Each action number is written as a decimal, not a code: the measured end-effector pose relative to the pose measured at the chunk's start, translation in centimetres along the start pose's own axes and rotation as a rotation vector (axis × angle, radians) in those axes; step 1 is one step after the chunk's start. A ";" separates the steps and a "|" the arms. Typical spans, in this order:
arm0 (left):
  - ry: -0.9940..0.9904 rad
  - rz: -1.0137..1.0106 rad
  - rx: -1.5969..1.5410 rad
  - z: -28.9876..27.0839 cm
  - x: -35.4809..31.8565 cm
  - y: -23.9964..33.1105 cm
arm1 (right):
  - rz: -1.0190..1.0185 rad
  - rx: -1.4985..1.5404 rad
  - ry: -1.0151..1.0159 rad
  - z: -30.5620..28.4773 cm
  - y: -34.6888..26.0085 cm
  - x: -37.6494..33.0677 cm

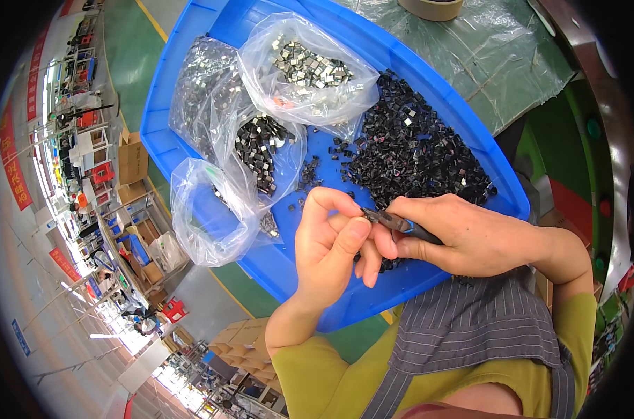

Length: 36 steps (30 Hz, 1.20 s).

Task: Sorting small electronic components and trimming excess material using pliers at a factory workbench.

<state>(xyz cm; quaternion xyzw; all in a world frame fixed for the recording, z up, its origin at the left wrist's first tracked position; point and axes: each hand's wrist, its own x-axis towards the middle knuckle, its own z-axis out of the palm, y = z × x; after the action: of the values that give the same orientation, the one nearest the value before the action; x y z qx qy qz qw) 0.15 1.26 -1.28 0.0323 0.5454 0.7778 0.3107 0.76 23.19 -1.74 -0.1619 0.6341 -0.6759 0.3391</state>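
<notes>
My right hand is wrapped round small pliers with dark jaws and a black-and-blue handle. The jaws point left and meet the fingertips of my left hand. There, thumb and index finger pinch a tiny dark piece, mostly hidden by the fingers and too small to make out in detail. Both hands are above the near part of a blue tray. Just beyond them spreads a heap of small black parts, a few with silvery faces.
In the tray, one clear plastic bag holds silvery square pieces; another holds black and silvery ones. A third bag hangs over the left rim. Clear sheeting with a tape roll lies beyond. Cardboard boxes stand lower left.
</notes>
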 end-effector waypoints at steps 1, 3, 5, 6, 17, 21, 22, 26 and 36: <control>0.000 0.001 0.000 0.0 0.0 0.0 | 0.000 -0.001 0.000 0.0 -0.1 0.0; 0.024 -0.002 0.008 0.1 0.0 -0.1 | 0.039 -0.004 -0.016 0.0 -0.3 0.1; 0.029 -0.002 0.009 0.1 -0.1 -0.3 | 0.047 -0.021 -0.004 0.1 -0.3 0.1; 0.035 -0.003 0.011 0.1 -0.1 -0.4 | 0.054 -0.038 0.009 0.1 -0.3 0.1; 0.083 0.313 0.741 -0.5 -0.2 -0.8 | 0.134 0.017 -0.028 -0.2 -1.0 -0.2; 0.063 0.727 1.157 -0.4 1.0 -0.9 | 0.192 0.095 -0.020 -0.4 -0.8 -0.4; 0.053 0.760 1.189 -0.3 1.2 -0.8 | 0.192 0.095 -0.016 -0.3 -0.5 -0.4; 0.132 0.760 1.043 -0.1 -0.3 -0.1 | 0.193 0.154 0.159 -0.5 -0.2 -0.5; 0.133 0.677 0.999 0.0 0.5 -0.9 | 0.069 0.165 0.003 -0.3 0.9 -0.3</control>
<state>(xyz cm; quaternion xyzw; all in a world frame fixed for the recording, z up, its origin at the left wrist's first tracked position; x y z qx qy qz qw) 0.15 1.75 -2.19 0.2972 0.8222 0.4836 -0.0417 0.98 23.67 -2.59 -0.1105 0.5821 -0.7139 0.3731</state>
